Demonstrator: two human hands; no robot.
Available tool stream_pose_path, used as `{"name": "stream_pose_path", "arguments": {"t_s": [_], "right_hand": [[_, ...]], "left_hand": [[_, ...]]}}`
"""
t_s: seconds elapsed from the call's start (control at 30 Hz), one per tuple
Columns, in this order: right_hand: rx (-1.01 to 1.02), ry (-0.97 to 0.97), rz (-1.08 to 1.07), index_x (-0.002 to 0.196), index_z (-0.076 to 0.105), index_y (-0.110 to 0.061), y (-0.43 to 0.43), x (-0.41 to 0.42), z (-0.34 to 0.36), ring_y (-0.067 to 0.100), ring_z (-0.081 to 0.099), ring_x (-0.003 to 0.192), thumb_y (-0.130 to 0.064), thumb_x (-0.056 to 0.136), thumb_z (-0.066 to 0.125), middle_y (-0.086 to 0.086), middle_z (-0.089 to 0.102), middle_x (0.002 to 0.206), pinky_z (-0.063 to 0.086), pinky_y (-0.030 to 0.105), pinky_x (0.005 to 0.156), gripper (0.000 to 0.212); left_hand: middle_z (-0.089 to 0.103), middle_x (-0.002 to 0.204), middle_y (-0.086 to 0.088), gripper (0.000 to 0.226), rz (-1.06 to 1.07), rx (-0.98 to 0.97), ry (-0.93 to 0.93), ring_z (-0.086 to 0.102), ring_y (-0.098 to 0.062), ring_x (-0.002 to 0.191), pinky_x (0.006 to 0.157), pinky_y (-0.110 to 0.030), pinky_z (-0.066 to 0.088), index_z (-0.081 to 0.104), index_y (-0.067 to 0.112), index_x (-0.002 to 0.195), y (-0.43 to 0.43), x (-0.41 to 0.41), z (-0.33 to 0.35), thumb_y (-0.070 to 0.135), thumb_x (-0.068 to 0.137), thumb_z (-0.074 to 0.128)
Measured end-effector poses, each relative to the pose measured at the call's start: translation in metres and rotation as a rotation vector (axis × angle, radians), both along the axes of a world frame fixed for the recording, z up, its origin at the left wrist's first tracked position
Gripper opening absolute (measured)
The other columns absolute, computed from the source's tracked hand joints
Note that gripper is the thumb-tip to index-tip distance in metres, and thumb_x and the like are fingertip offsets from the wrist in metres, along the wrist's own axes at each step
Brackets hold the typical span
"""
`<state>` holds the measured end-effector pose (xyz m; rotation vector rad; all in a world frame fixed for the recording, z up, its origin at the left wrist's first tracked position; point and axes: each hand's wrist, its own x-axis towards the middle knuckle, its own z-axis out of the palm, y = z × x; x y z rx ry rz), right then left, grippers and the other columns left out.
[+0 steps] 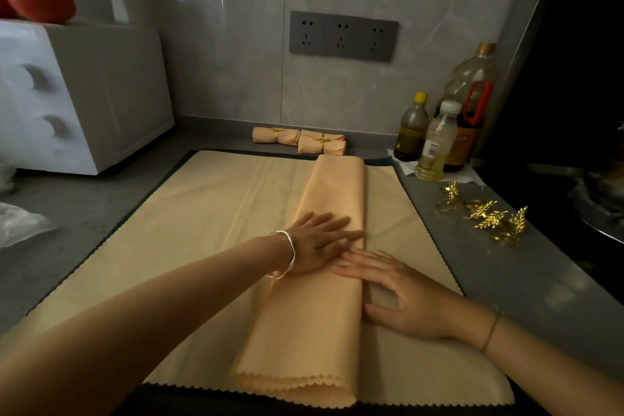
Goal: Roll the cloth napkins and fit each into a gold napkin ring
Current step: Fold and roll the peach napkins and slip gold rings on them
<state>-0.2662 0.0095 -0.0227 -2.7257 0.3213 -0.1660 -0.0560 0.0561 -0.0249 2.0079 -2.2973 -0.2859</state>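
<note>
**Flattening the part-rolled napkin [324, 297] before ringing**

Lies as a long, flattened band down the middle of a spread peach cloth [202, 230], over a dark mat [380, 161] on the grey worktop [489, 263]. Pressed from above by the left hand [319, 243], palm down, fingers straight and slightly spread, probably to stop the soft layers springing open. Steadied at the rounded right-hand fold by the right hand [405, 294], fingers straight and close together across the band, thumb set apart on the flat cloth beside it. Matte woven fabric, several layers thick, scalloped at the near end. Kept within reach on the right: loose gold napkin rings [483, 213], thin metal hoops with leaf sprigs. Parked against the back wall, clear of the work area: finished rolls [290, 138], each already ringed.
</note>
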Motion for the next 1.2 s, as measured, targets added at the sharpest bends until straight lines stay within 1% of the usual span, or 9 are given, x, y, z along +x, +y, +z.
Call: {"name": "stream_pose_path", "arguments": {"t_s": [0.17,0.3,0.37,0.5,0.63,0.77,0.9,1.03,1.2], "right_hand": [[0.025,-0.139,-0.015,0.128,0.049,-0.043,-0.002,0.007,-0.006,-0.016,0.021,0.133,-0.043,0.082,0.05,-0.018,0.038,0.142,0.005,0.007,0.11,0.045],[0.222,-0.25,-0.016,0.108,0.068,-0.027,-0.003,0.018,0.002,-0.006,0.054,0.114,-0.031,0.087,0.05,-0.012,0.066,0.117,0.026,0.01,0.106,0.029],[0.418,-0.29,-0.044,0.103,0.068,-0.023,-0.005,0.025,0.015,0.0,0.063,0.101,-0.023,0.092,0.052,-0.012,0.071,0.103,0.044,0.015,0.092,0.02],[0.621,-0.392,-0.243,0.111,0.061,0.003,-0.038,0.05,0.043,0.006,0.064,0.08,-0.003,0.096,0.045,-0.009,0.067,0.085,0.053,0.025,0.08,0.023],[0.924,-0.574,-0.559,0.073,0.054,-0.011,-0.071,0.082,0.072,0.011,0.053,0.062,-0.011,0.099,0.036,0.001,0.055,0.062,0.046,0.013,0.052,0.032],[0.941,-0.399,-0.805,0.088,0.059,-0.013,-0.102,0.111,0.055,0.022,0.057,0.082,-0.017,0.098,0.042,0.009,0.061,0.089,0.048,0.032,0.075,0.02],[1.044,-0.252,-0.877,0.118,0.053,-0.007,-0.111,0.118,0.045,0.023,0.057,0.095,-0.009,0.096,0.044,0.007,0.061,0.094,0.048,0.035,0.079,0.024],[0.973,-0.214,-0.941,0.126,0.048,-0.004,-0.11,0.121,0.048,0.022,0.058,0.088,-0.008,0.096,0.041,0.008,0.059,0.087,0.049,0.034,0.077,0.03],[0.982,-0.211,-0.935,0.13,0.044,-0.004,-0.112,0.113,0.046,0.024,0.06,0.091,-0.016,0.097,0.043,0.009,0.059,0.094,0.05,0.034,0.073,0.035]], "left_hand": [[0.013,0.156,0.015,0.044,0.02,0.012,0.144,0.004,-0.01,0.144,0.117,-0.035,-0.004,0.027,0.045,0.141,-0.004,0.006,0.0,0.039,0.102,0.01],[0.046,0.141,0.01,0.061,0.19,0.091,0.661,0.032,-0.004,0.129,0.112,-0.021,0.007,0.06,0.025,0.124,-0.001,0.019,0.02,0.039,0.101,0.006],[0.055,0.126,0.009,0.069,0.317,0.093,0.774,0.04,-0.006,0.116,0.107,-0.022,0.013,0.067,0.022,0.114,0.005,0.03,0.03,0.043,0.1,0.002],[0.054,0.119,0.005,0.07,0.459,0.04,0.817,0.044,-0.013,0.114,0.111,-0.034,0.019,0.063,0.021,0.114,0.012,0.046,0.039,0.048,0.098,0.001],[0.048,0.138,-0.004,0.077,0.6,0.072,0.887,0.044,-0.022,0.127,0.112,-0.036,0.02,0.045,0.013,0.137,0.012,0.056,0.035,0.058,0.094,0.0],[0.052,0.127,-0.007,0.066,0.636,0.089,0.928,0.048,-0.022,0.119,0.108,-0.032,0.026,0.045,0.009,0.136,0.002,0.055,0.035,0.05,0.098,0.009],[0.057,0.105,-0.007,0.029,0.635,0.063,0.859,0.053,-0.022,0.098,0.082,-0.021,0.041,0.059,0.007,0.109,-0.008,0.058,0.034,0.026,0.098,0.04],[0.058,0.119,-0.006,0.037,0.651,0.048,0.581,0.052,-0.023,0.109,0.093,-0.03,0.038,0.06,0.009,0.118,-0.015,0.059,0.028,0.034,0.095,0.048],[0.054,0.13,-0.006,0.044,0.703,0.035,0.609,0.05,-0.022,0.117,0.098,-0.03,0.036,0.053,0.01,0.13,-0.016,0.048,0.038,0.035,0.093,0.053]]}}
